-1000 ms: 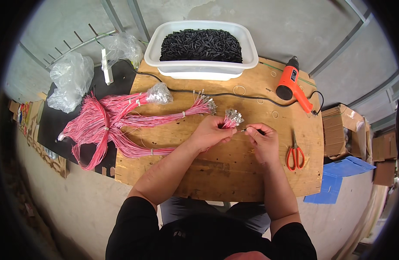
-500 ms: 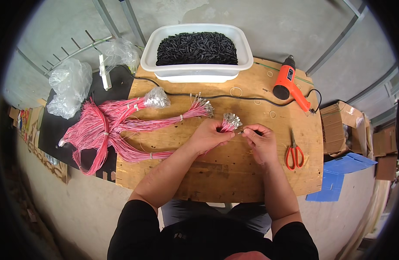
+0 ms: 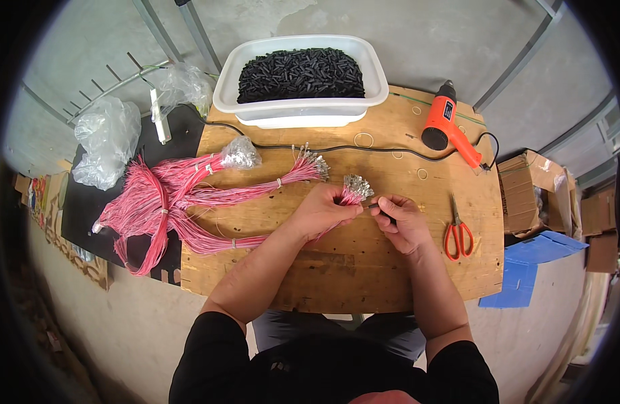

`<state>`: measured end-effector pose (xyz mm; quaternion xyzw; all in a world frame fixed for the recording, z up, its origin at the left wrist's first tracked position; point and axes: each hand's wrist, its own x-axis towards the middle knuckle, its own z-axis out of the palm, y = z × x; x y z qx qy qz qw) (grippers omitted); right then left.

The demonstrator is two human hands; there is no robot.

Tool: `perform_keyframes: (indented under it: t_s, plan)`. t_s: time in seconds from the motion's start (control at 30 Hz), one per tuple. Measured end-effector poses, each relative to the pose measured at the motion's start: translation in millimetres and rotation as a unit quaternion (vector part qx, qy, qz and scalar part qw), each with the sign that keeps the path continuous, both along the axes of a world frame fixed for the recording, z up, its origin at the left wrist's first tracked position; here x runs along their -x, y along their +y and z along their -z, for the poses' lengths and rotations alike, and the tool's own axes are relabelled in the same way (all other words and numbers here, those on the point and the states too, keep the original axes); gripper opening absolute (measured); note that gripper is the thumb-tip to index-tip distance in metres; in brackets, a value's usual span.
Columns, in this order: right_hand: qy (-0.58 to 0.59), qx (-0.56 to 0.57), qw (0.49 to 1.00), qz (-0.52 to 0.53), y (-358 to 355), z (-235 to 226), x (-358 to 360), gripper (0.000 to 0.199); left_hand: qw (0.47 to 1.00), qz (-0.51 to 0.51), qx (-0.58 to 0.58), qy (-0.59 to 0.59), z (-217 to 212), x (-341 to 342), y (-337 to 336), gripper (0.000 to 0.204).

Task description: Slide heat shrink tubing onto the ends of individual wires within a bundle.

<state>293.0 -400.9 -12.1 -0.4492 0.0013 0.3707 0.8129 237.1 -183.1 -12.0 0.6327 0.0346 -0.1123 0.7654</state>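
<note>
My left hand (image 3: pixel 328 211) is closed round a bundle of thin pink wires, whose silvery metal terminals (image 3: pixel 357 186) fan out above the fingers. Just to its right, my right hand (image 3: pixel 405 223) pinches a short black tube (image 3: pixel 388 216) between thumb and fingers. The tube lies close to the terminal ends; whether a wire is inside it I cannot tell. Behind the left wrist, more pink wire bundles (image 3: pixel 256 194) stretch left across the table, tied in places with white bands. A large white tub (image 3: pixel 229 91) at the back holds many black tubes (image 3: pixel 300 76).
An orange heat gun (image 3: pixel 450 126) lies at the back right, its black cord (image 3: pixel 310 147) crossing the wooden table (image 3: pixel 364 276). Scissors with red handles (image 3: pixel 459 239) lie right of my right hand. Clear plastic bags (image 3: pixel 108 145) sit far left; a cardboard box (image 3: pixel 535 188) stands beyond the right edge.
My right hand has turned, its fingers now curled more with the palm showing. The black tube shows plainly in it, where before only a small tip was visible. The left hand keeps its hold.
</note>
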Motion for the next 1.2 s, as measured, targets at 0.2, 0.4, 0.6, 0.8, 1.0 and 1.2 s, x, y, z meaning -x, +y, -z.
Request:
perform_keyframes:
  t_s: [0.2,0.4,0.6,0.8,1.0,1.2]
  plan:
    - [-0.004,-0.004,1.0,-0.008,-0.5,-2.2,0.8,0.02,1.0,0.0,-0.002,0.002,0.3,0.0,-0.3,0.015]
    - [-0.011,0.005,1.0,-0.013,1.2,-3.1,3.0,0.018,1.0,0.013,-0.004,0.004,1.5,-1.2,1.6,0.014]
    - [0.015,-0.023,0.999,-0.021,-1.9,-6.5,1.2,0.019,1.0,0.014,0.013,0.004,1.4,-1.5,1.2,0.012]
    - [0.006,-0.012,1.0,-0.028,-1.0,-7.0,1.9,0.02,1.0,0.018,0.025,-0.001,-2.0,-0.3,0.3,0.011]
    - [-0.003,0.003,1.0,-0.001,-5.7,-10.2,0.0,0.019,0.999,0.041,0.013,-0.009,-0.2,0.2,3.0,0.014]
    - [-0.02,-0.01,0.998,0.061,-16.6,-15.5,-10.0,0.019,0.999,0.037,-0.038,-0.004,-8.7,3.0,-2.3,0.022]
